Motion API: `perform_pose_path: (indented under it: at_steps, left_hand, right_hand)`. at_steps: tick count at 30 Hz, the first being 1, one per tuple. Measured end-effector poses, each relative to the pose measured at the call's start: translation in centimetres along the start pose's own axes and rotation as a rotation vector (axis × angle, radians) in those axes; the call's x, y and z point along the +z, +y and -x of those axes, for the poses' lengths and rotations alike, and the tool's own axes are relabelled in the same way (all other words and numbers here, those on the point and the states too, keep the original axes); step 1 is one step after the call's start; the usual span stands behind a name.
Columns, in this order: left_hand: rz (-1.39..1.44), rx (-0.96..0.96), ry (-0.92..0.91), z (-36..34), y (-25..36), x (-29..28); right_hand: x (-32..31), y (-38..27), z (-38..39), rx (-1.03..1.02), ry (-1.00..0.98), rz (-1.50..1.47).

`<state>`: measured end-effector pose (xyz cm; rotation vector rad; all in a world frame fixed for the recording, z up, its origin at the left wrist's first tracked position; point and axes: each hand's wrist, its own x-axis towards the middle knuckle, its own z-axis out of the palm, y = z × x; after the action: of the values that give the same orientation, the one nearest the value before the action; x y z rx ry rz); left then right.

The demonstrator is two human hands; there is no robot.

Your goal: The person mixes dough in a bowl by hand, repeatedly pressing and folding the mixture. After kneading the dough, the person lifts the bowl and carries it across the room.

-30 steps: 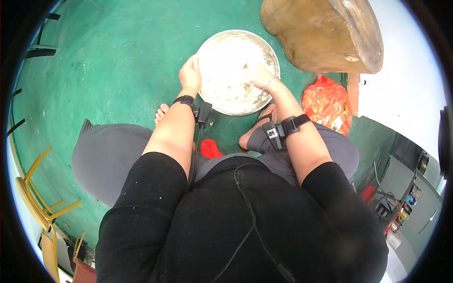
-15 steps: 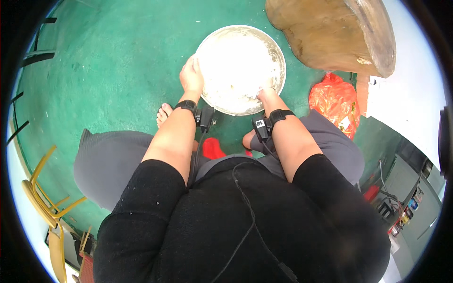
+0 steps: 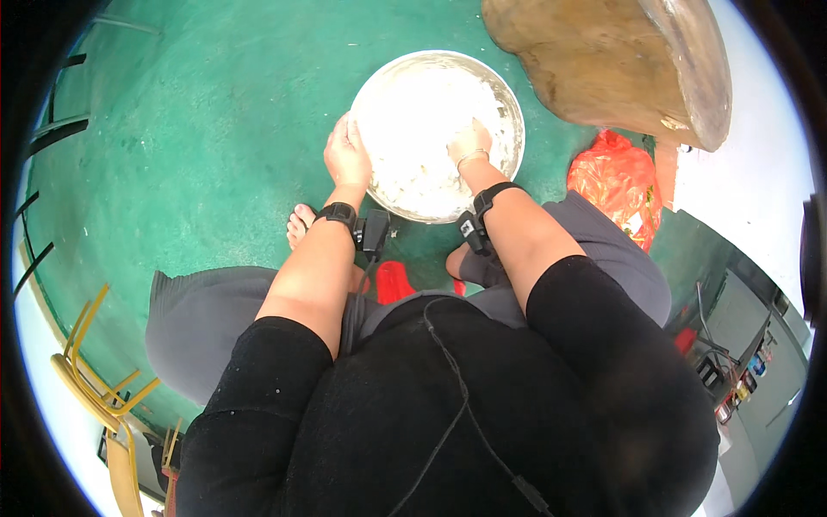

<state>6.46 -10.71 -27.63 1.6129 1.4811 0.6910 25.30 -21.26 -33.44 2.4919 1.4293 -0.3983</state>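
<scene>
A round metal basin (image 3: pixel 514 142) stands on the green floor in front of me. Inside lies a white, overexposed mass (image 3: pixel 405 121) that looks like flour or dough, with crumbly bits along the near wall. My left hand (image 3: pixel 346 155) clasps the basin's left rim, thumb up, its fingers partly hidden against the outer side. Over the right part of the basin, my right hand (image 3: pixel 470 145) is curled, knuckles up, at the white mass. Its fingertips are hidden, and whatever they hold cannot be made out.
A big brown wooden piece (image 3: pixel 594 60) stands at the far right. Near it a red plastic bag (image 3: pixel 613 185) lies beside my right knee. A yellow-framed chair (image 3: pixel 95 379) is at the left. Straps with cabled black boxes (image 3: pixel 372 233) sit on my wrists.
My right hand has moved from the basin's near right edge farther in and to the left, and now shows curled. My left hand stays on the rim.
</scene>
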Motion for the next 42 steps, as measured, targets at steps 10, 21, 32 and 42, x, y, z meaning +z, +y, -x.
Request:
perform_pose_path:
  at_steps: [10,21,32,42]
  left_hand:
    - [-0.069,0.021,0.019,-0.2,-0.6,-0.9]
    - [-0.047,-0.016,0.039,-0.2,-1.3,-1.0]
    - [-0.065,-0.024,0.000,-0.4,-1.2,-1.3]
    - [-0.052,-0.034,-0.003,-0.3,-0.6,-1.4]
  right_hand:
    - [-9.5,-2.6,2.5,-0.258,-0.208,0.086]
    - [-9.5,-1.6,5.5,-0.360,0.171,-0.315]
    - [-8.8,-2.3,1.9,-0.357,0.453,-0.656]
    - [-8.0,-3.9,-0.3,-0.290,-0.060,0.264]
